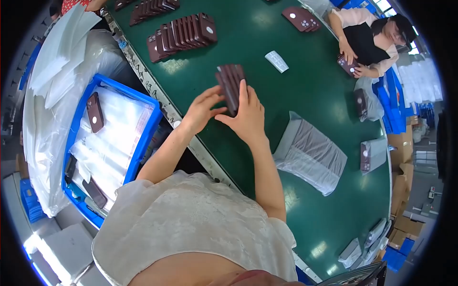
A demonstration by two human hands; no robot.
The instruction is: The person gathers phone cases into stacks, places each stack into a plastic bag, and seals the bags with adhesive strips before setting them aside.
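Observation:
A small stack of dark maroon phone cases (230, 88) stands on edge over the green table, slightly blurred. My right hand (248, 114) grips it from the right and below, with the fingers along its side and the thumb at the lower end. On the left side of the stack, my left hand (205, 108) has its fingers apart and curved close to the cases; whether the fingertips touch them is hard to tell. Beyond my hands, a long row of similar phone cases (183, 35) leans together on the table.
A plastic-wrapped bundle (317, 155) lies right of my right forearm. A white label-like piece (276, 62) is farther back. At left stands a blue bin (155, 117) with plastic sheets and a phone case (94, 112). Across the table, a co-worker (365, 40) handles phone cases.

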